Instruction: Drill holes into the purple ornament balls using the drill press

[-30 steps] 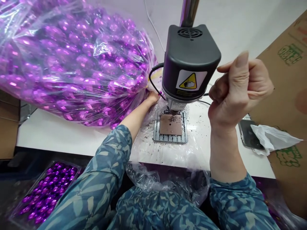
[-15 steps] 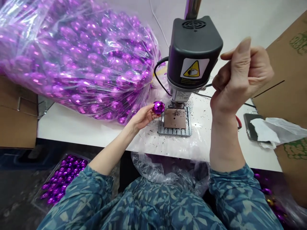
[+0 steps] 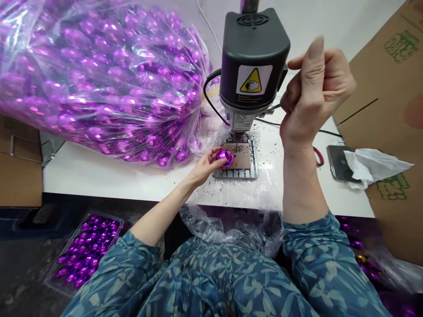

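Observation:
My left hand (image 3: pixel 205 167) pinches a small faceted purple ball (image 3: pixel 225 157) and holds it at the left edge of the brown plate (image 3: pixel 243 156) under the black bench drill head (image 3: pixel 254 61). My right hand (image 3: pixel 313 97) is raised to the right of the drill head, fingers curled in a fist around a thin lever that is mostly hidden. A large clear plastic bag (image 3: pixel 99 79) full of purple balls lies on the white table (image 3: pixel 99 176) to the left.
A tray of purple balls (image 3: pixel 84 253) sits below the table edge at lower left. A phone (image 3: pixel 339 163) with a crumpled white bag (image 3: pixel 373 165) lies at right, beside a cardboard box (image 3: pixel 393 110). Clear plastic sheet (image 3: pixel 231 226) hangs over the table's front edge.
My left hand drew a purple ball out from the bag's mouth and carried it right onto the drill's plate. My right hand stayed clenched beside the drill head.

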`<state>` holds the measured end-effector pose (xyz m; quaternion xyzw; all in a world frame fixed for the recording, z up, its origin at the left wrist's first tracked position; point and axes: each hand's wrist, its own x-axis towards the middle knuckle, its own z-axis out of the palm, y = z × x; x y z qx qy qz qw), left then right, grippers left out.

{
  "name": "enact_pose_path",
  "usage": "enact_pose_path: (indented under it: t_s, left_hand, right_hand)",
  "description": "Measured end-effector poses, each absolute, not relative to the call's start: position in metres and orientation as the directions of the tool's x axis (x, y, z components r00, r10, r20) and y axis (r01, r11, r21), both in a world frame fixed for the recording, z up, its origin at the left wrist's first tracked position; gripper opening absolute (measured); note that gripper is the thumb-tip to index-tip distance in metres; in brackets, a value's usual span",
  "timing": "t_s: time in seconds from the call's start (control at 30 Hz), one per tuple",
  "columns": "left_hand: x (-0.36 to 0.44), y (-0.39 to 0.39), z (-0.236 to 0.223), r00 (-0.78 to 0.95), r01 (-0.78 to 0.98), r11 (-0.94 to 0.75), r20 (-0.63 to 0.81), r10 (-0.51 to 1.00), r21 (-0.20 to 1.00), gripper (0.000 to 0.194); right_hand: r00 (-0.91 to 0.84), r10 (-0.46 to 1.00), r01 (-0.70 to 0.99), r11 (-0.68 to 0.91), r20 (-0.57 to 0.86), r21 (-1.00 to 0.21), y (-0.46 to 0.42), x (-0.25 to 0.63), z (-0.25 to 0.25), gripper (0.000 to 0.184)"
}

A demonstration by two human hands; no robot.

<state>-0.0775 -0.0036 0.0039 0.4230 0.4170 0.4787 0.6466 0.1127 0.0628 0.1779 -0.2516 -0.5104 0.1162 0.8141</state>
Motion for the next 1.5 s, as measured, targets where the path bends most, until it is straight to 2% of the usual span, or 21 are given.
enact_pose_path:
  t_s: [0.13, 0.33, 0.43, 0.6, 0.73, 0.83, 1.07, 1.27, 1.5]
  left_hand:
    - [-0.073, 0.008, -0.014, 0.117, -0.076, 0.051, -0.042, 0.992, 0.996, 0.064]
    - [-0.07, 0.023, -0.016, 0.089, 0.08, -0.008, 0.001, 0.996, 0.997, 0.057]
    - [-0.065, 0.026, -0.011, 0.058, 0.203, -0.04, 0.029, 0.998, 0.978, 0.051]
    - [-0.055, 0.032, -0.009, 0.105, 0.325, -0.122, 0.092, 0.99, 0.938, 0.048]
    - [-0.047, 0.035, -0.019, 0.079, 0.387, -0.227, 0.213, 0.974, 0.894, 0.05]
    - [-0.043, 0.036, -0.027, 0.081, 0.443, -0.295, 0.29, 0.953, 0.846, 0.053]
    - [-0.034, 0.033, -0.042, 0.11, 0.354, -0.36, 0.344, 0.932, 0.863, 0.056]
    - [-0.029, 0.03, -0.045, 0.072, 0.231, -0.276, 0.267, 0.961, 0.933, 0.059]
    - [-0.029, 0.031, -0.043, 0.07, 0.223, -0.264, 0.255, 0.964, 0.938, 0.057]
  right_hand:
    - [0.432, 0.446, 0.096, 0.842, 0.784, -0.531, 0.059, 0.111, 0.177, 0.065]
    - [0.413, 0.462, 0.049, 0.849, 0.785, -0.526, 0.053, 0.11, 0.178, 0.068]
    - [0.409, 0.473, 0.048, 0.843, 0.78, -0.536, 0.052, 0.109, 0.179, 0.072]
    - [0.413, 0.487, 0.057, 0.829, 0.77, -0.556, 0.05, 0.109, 0.179, 0.074]
    - [0.407, 0.517, 0.093, 0.797, 0.753, -0.597, 0.051, 0.109, 0.178, 0.074]
    - [0.401, 0.505, 0.093, 0.807, 0.764, -0.583, 0.05, 0.11, 0.178, 0.072]
    - [0.418, 0.493, 0.127, 0.8, 0.763, -0.587, 0.048, 0.109, 0.178, 0.076]
    - [0.404, 0.485, 0.136, 0.807, 0.776, -0.575, 0.048, 0.111, 0.176, 0.07]
    - [0.42, 0.485, 0.233, 0.759, 0.767, -0.608, 0.042, 0.112, 0.168, 0.069]
